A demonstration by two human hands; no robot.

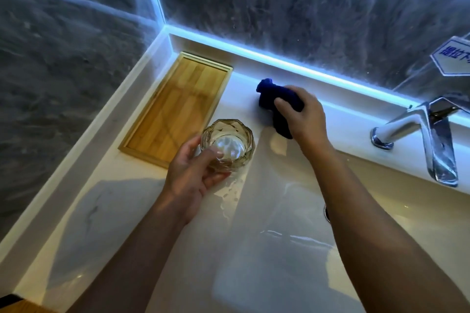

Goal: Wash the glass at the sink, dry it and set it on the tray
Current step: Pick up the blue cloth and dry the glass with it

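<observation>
A faceted, amber-tinted glass [229, 140] is held upright in my left hand [190, 178], just past the near right corner of the wooden tray [178, 107]. The tray lies bare on the white counter at the back left. My right hand [302, 117] grips a crumpled dark blue cloth [274, 94] on the counter ledge behind the sink. The white sink basin [292, 211] lies below both forearms, and water drops sit on its left rim.
A chrome faucet [429, 134] stands at the right, its spout over the basin. A drain edge [326, 212] peeks out beside my right forearm. Dark marble walls with a lit blue strip [292, 63] close off the back and left. A sign [455, 56] is on the mirror.
</observation>
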